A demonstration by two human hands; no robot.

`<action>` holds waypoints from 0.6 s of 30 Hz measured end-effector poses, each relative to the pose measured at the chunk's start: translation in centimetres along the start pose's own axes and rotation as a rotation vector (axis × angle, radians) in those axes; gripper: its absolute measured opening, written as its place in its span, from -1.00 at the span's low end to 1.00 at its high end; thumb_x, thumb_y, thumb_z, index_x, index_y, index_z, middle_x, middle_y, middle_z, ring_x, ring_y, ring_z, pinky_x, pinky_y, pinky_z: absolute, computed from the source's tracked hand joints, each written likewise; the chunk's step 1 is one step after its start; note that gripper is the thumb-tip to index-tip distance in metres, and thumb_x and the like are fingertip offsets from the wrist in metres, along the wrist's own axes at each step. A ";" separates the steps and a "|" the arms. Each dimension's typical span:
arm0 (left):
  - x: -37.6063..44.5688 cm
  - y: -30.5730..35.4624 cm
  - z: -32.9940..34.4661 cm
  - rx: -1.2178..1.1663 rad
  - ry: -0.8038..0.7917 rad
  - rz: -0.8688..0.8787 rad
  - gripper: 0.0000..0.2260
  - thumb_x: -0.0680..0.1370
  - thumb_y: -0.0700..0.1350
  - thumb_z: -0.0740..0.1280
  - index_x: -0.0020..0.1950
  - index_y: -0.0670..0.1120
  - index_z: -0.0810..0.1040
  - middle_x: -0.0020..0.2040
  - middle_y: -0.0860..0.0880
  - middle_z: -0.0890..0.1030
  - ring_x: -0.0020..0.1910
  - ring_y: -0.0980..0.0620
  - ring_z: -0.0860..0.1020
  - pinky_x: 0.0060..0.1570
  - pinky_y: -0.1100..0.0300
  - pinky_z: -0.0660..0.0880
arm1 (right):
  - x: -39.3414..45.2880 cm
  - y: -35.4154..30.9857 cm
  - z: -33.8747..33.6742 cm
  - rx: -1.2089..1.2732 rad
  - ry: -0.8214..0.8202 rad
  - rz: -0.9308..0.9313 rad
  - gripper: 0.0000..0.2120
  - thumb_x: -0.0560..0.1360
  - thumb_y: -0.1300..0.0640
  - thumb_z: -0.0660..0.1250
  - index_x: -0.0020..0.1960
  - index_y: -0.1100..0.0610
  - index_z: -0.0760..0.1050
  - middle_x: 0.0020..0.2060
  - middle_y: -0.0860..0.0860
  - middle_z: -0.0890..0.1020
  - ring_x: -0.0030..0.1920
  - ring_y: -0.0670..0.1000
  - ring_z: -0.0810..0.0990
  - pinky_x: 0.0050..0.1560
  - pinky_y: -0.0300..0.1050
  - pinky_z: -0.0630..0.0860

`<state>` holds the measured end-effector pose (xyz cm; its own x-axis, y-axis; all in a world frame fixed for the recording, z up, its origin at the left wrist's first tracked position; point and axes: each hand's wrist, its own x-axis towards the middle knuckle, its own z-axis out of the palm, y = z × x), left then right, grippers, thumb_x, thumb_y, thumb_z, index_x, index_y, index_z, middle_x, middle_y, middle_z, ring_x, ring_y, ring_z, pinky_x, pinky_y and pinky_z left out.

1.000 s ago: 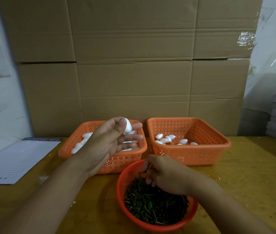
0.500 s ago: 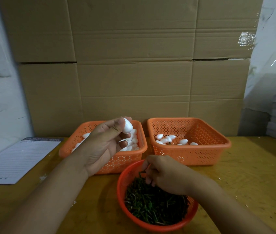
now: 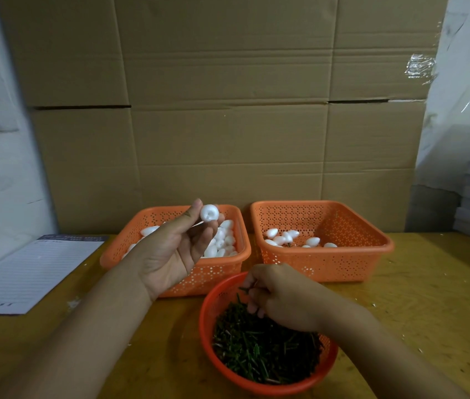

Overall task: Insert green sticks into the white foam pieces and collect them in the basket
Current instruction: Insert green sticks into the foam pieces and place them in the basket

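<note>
One foam piece (image 3: 209, 213) is pinched between the thumb and fingertips of the left hand (image 3: 174, 249), raised above the left basket (image 3: 229, 264); its dimpled end faces the camera, long axis pointing away. Two square orange baskets sit side by side: the left one holds a heap of foam pieces, the right basket (image 3: 326, 263) about eight. In front of them, one round bowl (image 3: 213, 306) holds the green sticks (image 3: 262, 349); the right hand (image 3: 282, 298), fingers curled, pinches one stick there.

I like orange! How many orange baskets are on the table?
3. One square basket sits behind the left hand, another square basket stands to its right, and a round basket of green sticks is nearest, under the right hand.
</note>
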<state>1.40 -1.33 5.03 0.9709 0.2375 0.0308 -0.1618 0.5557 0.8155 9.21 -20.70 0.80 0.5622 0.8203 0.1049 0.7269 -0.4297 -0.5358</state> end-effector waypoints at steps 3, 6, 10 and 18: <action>-0.2 -0.1 0.1 0.034 -0.023 0.016 -0.80 0.40 -0.05 0.46 -0.10 -0.15 0.77 -0.11 -0.10 0.69 -0.25 0.12 0.68 -0.32 0.34 0.59 | 0.0 0.0 0.0 0.011 -0.005 0.010 -0.81 0.59 0.21 0.19 0.00 -0.05 0.50 -0.22 -0.09 0.70 -0.22 -0.18 0.64 -0.08 -0.12 0.61; -0.3 -0.5 0.2 0.092 -0.071 0.067 -0.85 0.39 -0.13 0.47 -0.08 -0.08 0.77 -0.14 -0.06 0.67 -0.21 0.06 0.67 -0.26 0.26 0.61 | 0.0 0.0 0.0 0.020 -0.012 0.009 -0.78 0.59 0.20 0.20 -0.08 -0.12 0.46 -0.24 -0.11 0.69 -0.24 -0.21 0.63 -0.13 -0.17 0.59; -0.4 -0.8 0.2 0.292 -0.122 0.132 -0.81 0.36 -0.23 0.51 -0.07 -0.03 0.75 -0.14 0.03 0.67 -0.19 0.15 0.62 -0.20 0.29 0.56 | 0.0 0.0 0.0 0.012 -0.006 0.011 -0.79 0.58 0.21 0.20 -0.06 -0.10 0.45 -0.24 -0.10 0.69 -0.26 -0.21 0.63 -0.14 -0.17 0.58; -0.6 -0.9 0.4 0.366 -0.150 0.187 -0.70 0.23 -0.15 0.60 -0.06 -0.04 0.74 -0.09 0.03 0.69 -0.06 0.11 0.67 -0.14 0.31 0.56 | 0.0 -0.1 0.0 0.019 -0.006 0.009 -0.79 0.58 0.22 0.21 -0.03 -0.10 0.46 -0.24 -0.11 0.69 -0.26 -0.23 0.62 -0.18 -0.26 0.54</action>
<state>1.03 -2.26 4.53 0.9501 0.1741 0.2588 -0.2901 0.1889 0.9382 9.17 -20.70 0.86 0.5663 0.8187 0.0955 0.7143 -0.4296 -0.5525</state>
